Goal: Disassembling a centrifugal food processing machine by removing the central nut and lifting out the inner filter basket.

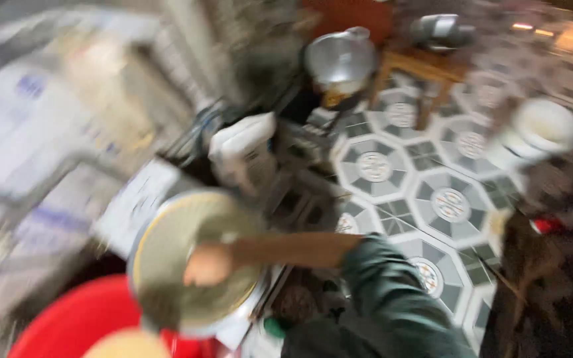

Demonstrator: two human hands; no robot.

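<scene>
I see a wide round basin, pale greenish inside with a yellowish rim, sitting lower left of centre in the frame. It is upright and heavily blurred; I cannot tell its contents. Its lower edge overlaps a red tub.

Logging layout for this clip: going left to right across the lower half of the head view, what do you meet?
Red basin → round pale tray with a hand over it → green sleeve → patterned floor tiles. The picture is blurred.
</scene>
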